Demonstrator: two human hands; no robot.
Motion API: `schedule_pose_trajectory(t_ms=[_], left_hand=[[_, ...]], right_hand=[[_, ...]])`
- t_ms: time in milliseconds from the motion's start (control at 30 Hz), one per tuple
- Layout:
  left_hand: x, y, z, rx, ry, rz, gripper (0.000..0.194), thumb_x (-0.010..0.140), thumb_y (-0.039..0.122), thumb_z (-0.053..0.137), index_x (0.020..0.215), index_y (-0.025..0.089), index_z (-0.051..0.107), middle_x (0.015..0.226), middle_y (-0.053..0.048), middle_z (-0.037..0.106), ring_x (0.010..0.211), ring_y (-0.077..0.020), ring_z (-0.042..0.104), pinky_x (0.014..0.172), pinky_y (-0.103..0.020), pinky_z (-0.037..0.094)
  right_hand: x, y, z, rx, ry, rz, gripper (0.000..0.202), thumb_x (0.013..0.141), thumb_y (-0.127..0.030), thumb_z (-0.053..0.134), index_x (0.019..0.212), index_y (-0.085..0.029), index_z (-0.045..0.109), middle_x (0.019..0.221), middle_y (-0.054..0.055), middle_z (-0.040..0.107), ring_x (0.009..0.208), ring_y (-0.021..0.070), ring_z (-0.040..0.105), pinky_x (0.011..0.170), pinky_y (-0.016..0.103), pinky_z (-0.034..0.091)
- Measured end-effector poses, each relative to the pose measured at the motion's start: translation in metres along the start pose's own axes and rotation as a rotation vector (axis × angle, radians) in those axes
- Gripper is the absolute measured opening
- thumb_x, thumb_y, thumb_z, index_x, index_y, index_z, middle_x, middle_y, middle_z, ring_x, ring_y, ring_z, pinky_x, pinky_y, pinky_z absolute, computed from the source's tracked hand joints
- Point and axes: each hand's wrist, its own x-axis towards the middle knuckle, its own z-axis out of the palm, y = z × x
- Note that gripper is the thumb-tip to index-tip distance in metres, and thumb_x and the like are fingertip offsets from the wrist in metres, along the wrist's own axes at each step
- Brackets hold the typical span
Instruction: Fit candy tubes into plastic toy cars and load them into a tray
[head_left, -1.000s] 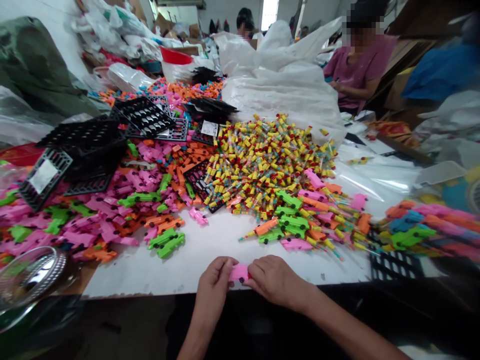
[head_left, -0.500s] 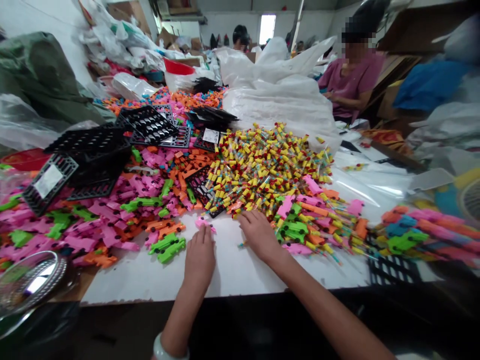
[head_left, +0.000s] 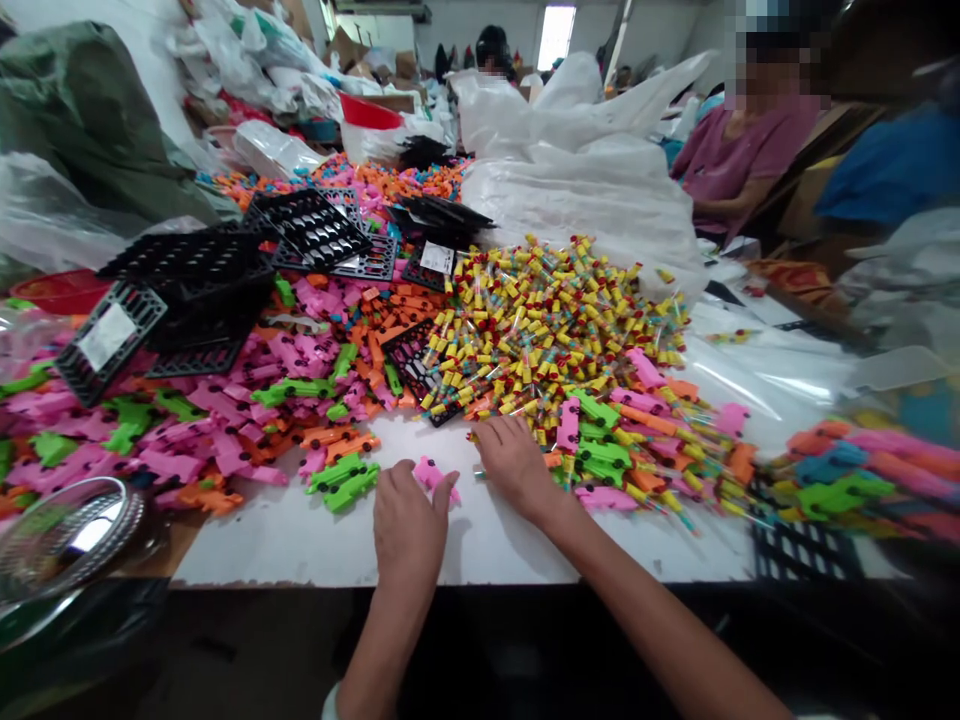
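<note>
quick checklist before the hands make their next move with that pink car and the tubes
1. Left hand on the pink car: ok, fingertips touch it on the table.
2. Car lifted: not ok, it lies flat.
3. Right hand at the tube pile: ok, fingers at its near edge.
4. Tube gripped in right hand: cannot tell, fingers hide it.
5. Bare table between the hands: ok.
6. Green cars clear of left hand: ok, apart to its left.

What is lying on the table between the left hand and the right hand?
In the head view, a pink toy car lies between the left hand and right hand, touching the left fingertips; otherwise bare white table.
</note>
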Motion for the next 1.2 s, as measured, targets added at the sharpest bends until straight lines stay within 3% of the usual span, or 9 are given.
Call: schedule_pose_trajectory(t_ms=[67,133,233,300,400,467,633,833,1200], left_hand=[[0.0,0.005,0.004,0.015,-0.051,-0.036,0.057,0.081,0.048,0.065,0.111,0.002,0.051,0.098,-0.02,0.057,0.094,-0.035,0.057,0.081,-0.046,0.049],[0.0,0.006,0.008,-0.06,-0.097,-0.055,0.053,0.081,0.037,0.068,0.116,0.003,0.047,0.098,-0.017,0.058,0.096,-0.032,0.058,0.085,-0.045,0.049],[0.0,-0.001,0.011,-0.241,-0.166,-0.086,0.055,0.079,0.023,0.066,0.126,0.008,0.042,0.092,-0.009,0.059,0.091,-0.0262,0.06,0.087,-0.044,0.048],[-0.001,-0.007,0.009,-0.343,-0.248,-0.069,0.048,0.077,0.024,0.064,0.121,0.012,0.05,0.088,-0.006,0.057,0.087,-0.025,0.058,0.084,-0.043,0.047],[-0.006,-0.012,0.002,-0.496,-0.329,-0.011,0.021,0.079,0.03,0.059,0.095,0.017,0.063,0.085,-0.005,0.054,0.083,-0.0236,0.055,0.078,-0.039,0.047],[-0.012,-0.011,-0.004,-0.592,-0.345,0.029,0.019,0.082,0.035,0.056,0.087,0.019,0.063,0.089,-0.005,0.055,0.085,-0.0228,0.055,0.078,-0.037,0.046],[-0.03,-0.001,-0.021,-0.705,-0.507,0.095,0.024,0.09,0.041,0.049,0.104,0.024,0.059,0.097,-0.003,0.06,0.092,-0.0202,0.055,0.082,-0.033,0.043],[-0.039,0.004,-0.028,-0.707,-0.505,0.122,0.027,0.096,0.043,0.041,0.104,0.024,0.059,0.091,-0.002,0.058,0.086,-0.0184,0.053,0.078,-0.031,0.041],[-0.042,0.003,-0.03,-0.671,-0.525,0.181,0.026,0.096,0.041,0.041,0.107,0.025,0.059,0.097,-0.002,0.06,0.094,-0.0192,0.055,0.083,-0.032,0.042]], right_hand=[[-0.004,-0.007,-0.006,0.142,0.088,0.026,0.024,0.095,-0.02,0.04,0.115,-0.017,0.054,0.107,0.01,0.062,0.101,0.0228,0.051,0.091,0.037,0.039],[-0.01,-0.013,-0.013,0.35,0.145,0.085,0.023,0.094,-0.02,0.041,0.113,-0.016,0.052,0.106,0.01,0.061,0.101,0.0219,0.053,0.091,0.036,0.042],[-0.024,-0.02,-0.022,0.639,0.076,0.22,0.02,0.092,-0.019,0.04,0.111,-0.017,0.047,0.096,0.007,0.061,0.086,0.0177,0.059,0.078,0.03,0.048],[-0.035,-0.023,-0.027,0.742,-0.007,0.296,0.019,0.092,-0.02,0.04,0.111,-0.018,0.045,0.093,0.005,0.061,0.08,0.0164,0.06,0.073,0.029,0.049],[-0.046,-0.025,-0.03,0.76,-0.081,0.322,0.02,0.094,-0.022,0.039,0.112,-0.018,0.047,0.102,0.008,0.062,0.091,0.0188,0.062,0.08,0.033,0.05],[-0.052,-0.023,-0.03,0.765,-0.1,0.297,0.021,0.095,-0.023,0.04,0.114,-0.019,0.048,0.107,0.009,0.062,0.096,0.0198,0.061,0.085,0.036,0.05],[-0.066,-0.014,-0.03,0.779,-0.069,0.09,0.024,0.096,-0.024,0.041,0.117,-0.021,0.053,0.111,0.009,0.064,0.104,0.0197,0.059,0.091,0.036,0.051],[-0.075,-0.002,-0.039,0.763,-0.006,0.169,0.027,0.097,-0.027,0.045,0.121,-0.024,0.056,0.115,0.007,0.066,0.107,0.0182,0.061,0.093,0.036,0.051],[-0.074,0.007,-0.045,0.689,0.009,0.008,0.028,0.096,-0.021,0.045,0.121,-0.023,0.058,0.114,0.007,0.067,0.105,0.0174,0.059,0.091,0.035,0.05]])
